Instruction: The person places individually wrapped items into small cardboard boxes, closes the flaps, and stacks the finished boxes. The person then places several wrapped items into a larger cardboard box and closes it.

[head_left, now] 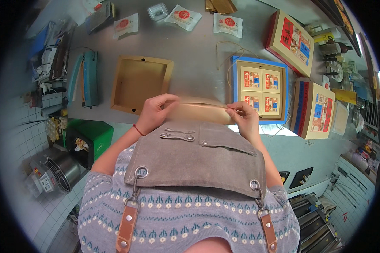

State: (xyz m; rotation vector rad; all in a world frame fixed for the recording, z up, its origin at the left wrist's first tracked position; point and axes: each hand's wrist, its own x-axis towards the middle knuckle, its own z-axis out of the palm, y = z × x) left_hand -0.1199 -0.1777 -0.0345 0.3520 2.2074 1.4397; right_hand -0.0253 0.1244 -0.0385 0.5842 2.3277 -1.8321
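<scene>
My left hand (158, 110) and my right hand (243, 117) pinch the two ends of a gold paper bag or sleeve (202, 113), whose long mouth is slightly parted. It lies level in front of the apron, at the near edge of the steel table. Beyond my left hand rests a shallow gold cardboard tray or lid (139, 83), with nothing in it. Beside my right hand stands a blue-rimmed gift box (286, 91) holding several small printed boxes (272, 80). A loop of thin cord (217, 57) lies by the box's left side.
Printed gift boxes (291, 44) (318, 110) stand at the right. Wrapped white packets (183, 17), a clear plastic tub (157, 12) and gold wrappers (221, 5) lie along the far side. A blue-green heat sealer (90, 79) is at the left, above a green bin (98, 139).
</scene>
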